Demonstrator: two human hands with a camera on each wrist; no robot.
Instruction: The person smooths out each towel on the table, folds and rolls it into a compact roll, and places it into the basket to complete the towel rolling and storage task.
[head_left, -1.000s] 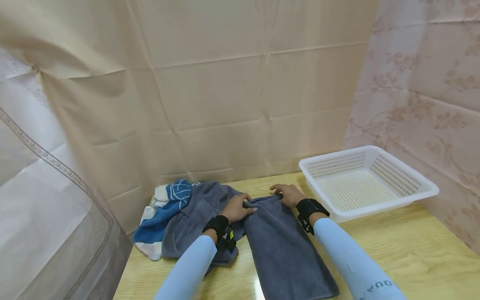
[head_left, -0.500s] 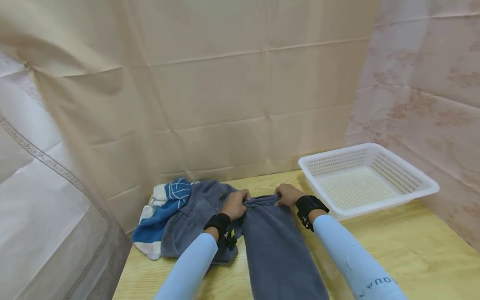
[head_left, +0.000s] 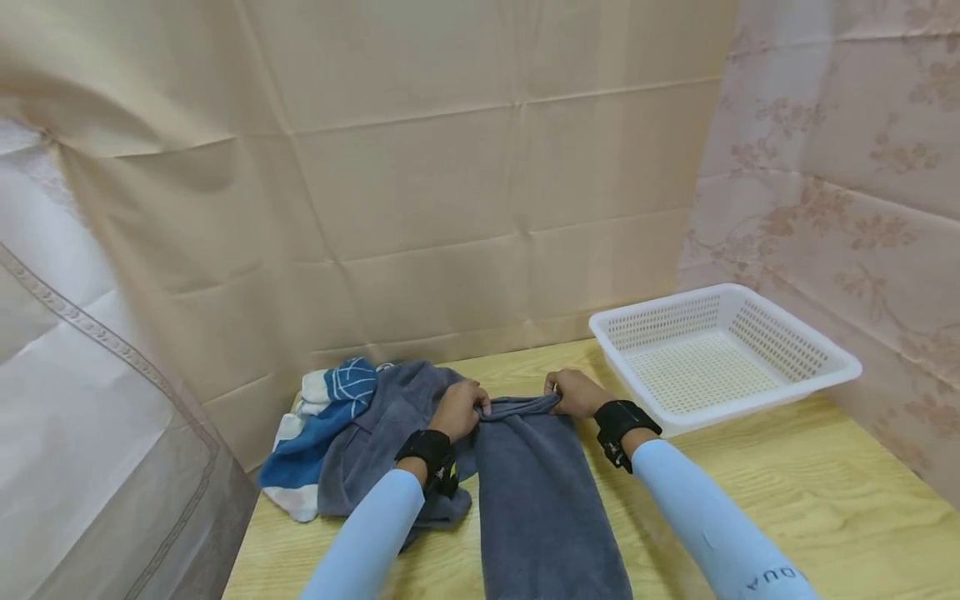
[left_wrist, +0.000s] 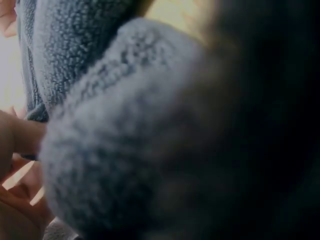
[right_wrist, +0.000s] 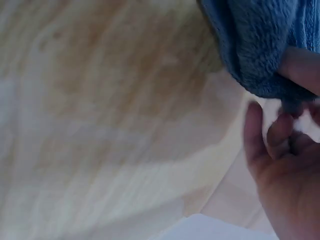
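Note:
A dark grey towel (head_left: 543, 500), folded into a long strip, lies on the table with its far end rolled over. My left hand (head_left: 456, 410) pinches the left corner of that rolled end. At the right corner, my right hand (head_left: 576, 393) pinches the cloth between thumb and fingers. In the right wrist view the thumb presses on the towel's edge (right_wrist: 260, 45), while the other fingers (right_wrist: 254, 130) curl below it. Fuzzy grey cloth (left_wrist: 100, 150) fills much of the left wrist view, with part of the left hand (left_wrist: 20, 200) at its side.
Left of the strip lies a crumpled grey cloth (head_left: 360, 475), partly under the left forearm. A blue and white cloth (head_left: 300, 454) sits beside it. A white perforated plastic basket (head_left: 652, 408) stands at the back right of the wooden table (head_left: 810, 500). Beige curtains (head_left: 420, 183) hang behind.
Both hands have closed on the towel's far end and rolled its edge over toward the person. The near part of the strip has swung left. The basket and other cloths stay in place.

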